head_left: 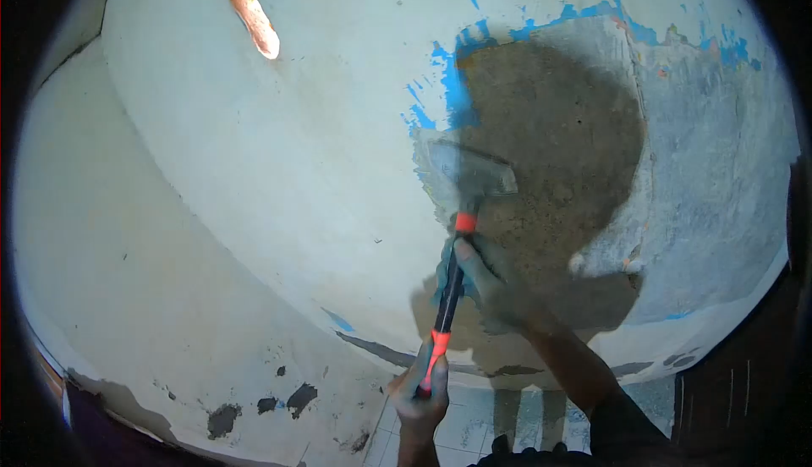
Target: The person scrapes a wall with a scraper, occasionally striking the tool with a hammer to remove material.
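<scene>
A long-handled scraper (453,272) with a dark shaft and red bands reaches up to the wall. Its wide blade (482,173) is at the left side of a stripped patch, near its ragged edge; whether it touches is hard to tell. Around the lower red end of the handle, my left hand (420,387) is closed. My right hand (478,272) grips the shaft higher up, just below the upper red band. Blue paint (457,86) shows along the patch's edge. A dark shadow covers much of the bare grey-brown surface (550,120).
The pale wall (296,154) curves across the view, with a bright elongated light spot (249,12) at upper left. Dark bare spots (224,420) mark the lower left wall. Tiled floor (461,420) and a dark panel (736,374) show below and right.
</scene>
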### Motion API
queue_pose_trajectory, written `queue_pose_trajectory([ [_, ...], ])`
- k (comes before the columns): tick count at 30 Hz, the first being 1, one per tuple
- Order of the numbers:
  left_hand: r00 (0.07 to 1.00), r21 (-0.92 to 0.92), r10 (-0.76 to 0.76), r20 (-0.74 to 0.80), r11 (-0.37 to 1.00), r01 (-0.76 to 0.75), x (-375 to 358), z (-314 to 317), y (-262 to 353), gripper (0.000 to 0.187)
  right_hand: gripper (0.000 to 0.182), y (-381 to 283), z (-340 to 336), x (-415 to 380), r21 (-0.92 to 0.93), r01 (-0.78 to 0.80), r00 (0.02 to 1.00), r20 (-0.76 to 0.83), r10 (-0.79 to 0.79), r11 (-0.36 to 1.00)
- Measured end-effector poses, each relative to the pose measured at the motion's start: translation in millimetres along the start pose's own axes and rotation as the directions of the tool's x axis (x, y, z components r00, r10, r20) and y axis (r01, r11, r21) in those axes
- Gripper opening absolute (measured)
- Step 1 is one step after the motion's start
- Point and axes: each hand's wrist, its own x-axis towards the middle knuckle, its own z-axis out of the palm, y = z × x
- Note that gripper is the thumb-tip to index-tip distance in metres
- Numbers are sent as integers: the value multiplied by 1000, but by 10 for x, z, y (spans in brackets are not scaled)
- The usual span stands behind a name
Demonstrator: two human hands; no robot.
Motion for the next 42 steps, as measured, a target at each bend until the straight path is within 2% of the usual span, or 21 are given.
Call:
queue_pose_trajectory([
  [3, 999, -47, -10, 39, 999, 12, 190, 30, 96, 36, 25, -375, 71, 77, -133, 131, 990, -24, -136, 982],
  [6, 998, -77, -53, 16, 996, 54, 84, 97, 175, 34, 24, -404, 40, 49, -181, 44, 998, -44, -53, 983],
  [7, 998, -25, -58, -3, 998, 58, 3, 90, 132, 32, 22, -234, 9, -11, -64, 35, 999, -35, -37, 997],
  [8, 999, -28, -41, -1, 999, 41, -85, 121, 79, 32, 22, -53, -46, -50, -65, 52, 998, -36, -54, 997],
  [10, 995, -95, 16, -99, 995, -26, -182, 253, 71, 32, 26, 33, -82, -97, -132, 79, 997, 14, -78, 988],
  [12, 992, -82, -16, -121, 997, 6, -114, 259, 119, 32, 22, -133, -82, -68, -188, 76, 997, 23, -73, 979],
  [14, 988, -65, -153, -6, 986, 152, 124, 169, 257, 31, 24, -398, 50, 72, -86, 106, 990, -86, -113, 991],
  [15, 996, -112, -94, -5, 989, 93, 179, 166, 251, 31, 25, -557, 68, 91, -143, 158, 985, -42, -165, 977],
  [18, 994, -96, -71, -81, 993, 63, -58, 239, 162, 31, 26, -199, -69, 17, -126, 118, 990, -67, -127, 985],
  [19, 993, 3, -108, -40, 994, 109, -188, 218, 148, 32, 25, 88, -213, -15, -197, 153, 988, 2, -155, 968],
  [20, 992, -103, -98, -84, 991, 89, -274, 304, 54, 34, 25, 107, -217, -25, -201, 159, 987, 4, -162, 967],
  [22, 993, -12, -111, -42, 994, 111, -219, 293, 79, 35, 26, 65, -116, -61, -39, 95, 995, -13, -95, 995],
  [23, 991, 5, -128, -41, 992, 128, -192, 264, 90, 35, 24, 12, -44, -5, 17, 107, 990, -93, -105, 994],
  [25, 990, -145, -140, -36, 980, 133, 66, 232, 213, 35, 25, -224, 40, 130, 5, 126, 989, -79, -125, 992],
  [27, 991, -150, -129, -40, 981, 122, 40, 208, 266, 35, 25, -346, 81, 106, -35, 167, 983, -71, -169, 985],
  [30, 993, -184, -104, -52, 979, 93, -152, 308, 151, 37, 27, 20, -93, -63, 6, 107, 994, -16, -107, 994],
  [32, 997, -9, -75, 18, 997, 75, -290, 353, 120, 42, 25, 121, -114, -116, 7, 86, 995, -46, -85, 996],
  [34, 985, 3, -156, 72, 988, 156, -196, 320, 223, 43, 23, 1, -13, -89, 98, 96, 982, -172, -78, 991],
  [36, 993, -202, -113, 35, 972, 118, 48, 365, 385, 43, 27, -248, 98, 1, 76, 128, 968, -227, -108, 989],
  [38, 995, -227, -93, 40, 969, 100, 68, 394, 402, 43, 26, -372, 129, 39, 0, 191, 957, -225, -186, 982],
  [42, 994, -206, -89, 61, 974, 100, -224, 411, 319, 42, 24, 70, 4, -167, -42, 239, 936, -255, -242, 970],
])
